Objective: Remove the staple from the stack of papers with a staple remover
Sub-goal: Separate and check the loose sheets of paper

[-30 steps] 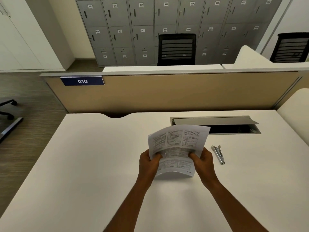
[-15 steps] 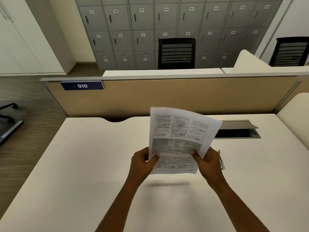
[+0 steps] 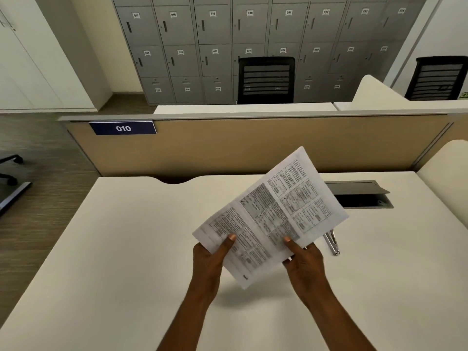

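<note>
Both hands hold a printed stack of papers [image 3: 273, 214] in the air above the white desk [image 3: 126, 249], turned so that its long side slants up to the right. My left hand [image 3: 209, 262] grips its lower left edge, thumb on top. My right hand [image 3: 305, 262] pinches the lower right edge, thumb on the printed face. A metal staple remover [image 3: 332, 243] lies on the desk just right of my right hand, partly hidden by the paper's corner. I cannot make out the staple.
An open cable hatch [image 3: 362, 196] is sunk in the desk behind the papers at the right. A beige partition [image 3: 253, 145] with a blue "010" sign [image 3: 123, 128] closes off the desk's far edge. Beyond it stand a black chair and grey lockers.
The papers have been lifted off the desk and turned clockwise, from upright to slanting up to the right. Both hands rose with them and kept their hold.
</note>
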`<state>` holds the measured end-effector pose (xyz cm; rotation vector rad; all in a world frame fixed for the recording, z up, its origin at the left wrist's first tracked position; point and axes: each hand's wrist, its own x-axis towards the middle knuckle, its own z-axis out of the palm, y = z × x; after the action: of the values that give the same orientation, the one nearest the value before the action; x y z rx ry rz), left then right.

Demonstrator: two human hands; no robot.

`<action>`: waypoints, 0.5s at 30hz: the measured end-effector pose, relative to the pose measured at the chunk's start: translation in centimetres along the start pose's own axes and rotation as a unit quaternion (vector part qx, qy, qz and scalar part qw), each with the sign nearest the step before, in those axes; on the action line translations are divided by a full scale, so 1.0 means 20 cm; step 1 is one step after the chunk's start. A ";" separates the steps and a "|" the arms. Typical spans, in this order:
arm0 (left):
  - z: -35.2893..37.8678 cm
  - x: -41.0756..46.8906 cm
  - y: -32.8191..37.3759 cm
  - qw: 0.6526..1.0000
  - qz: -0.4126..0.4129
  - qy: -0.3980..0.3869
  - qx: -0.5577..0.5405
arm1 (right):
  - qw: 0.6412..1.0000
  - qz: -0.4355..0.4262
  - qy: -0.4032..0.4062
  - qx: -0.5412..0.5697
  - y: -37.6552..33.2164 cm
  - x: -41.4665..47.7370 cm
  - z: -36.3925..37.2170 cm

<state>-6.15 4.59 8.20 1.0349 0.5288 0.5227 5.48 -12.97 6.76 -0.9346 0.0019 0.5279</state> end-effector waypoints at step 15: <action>-0.21 0.10 0.16 0.972 0.043 -0.032 0.229 | 0.927 -0.127 -0.053 -0.348 -0.35 0.15 -0.13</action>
<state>-7.86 9.93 8.96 1.5161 0.5629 0.4506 11.66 -17.11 9.88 -1.5718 -0.4251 0.3328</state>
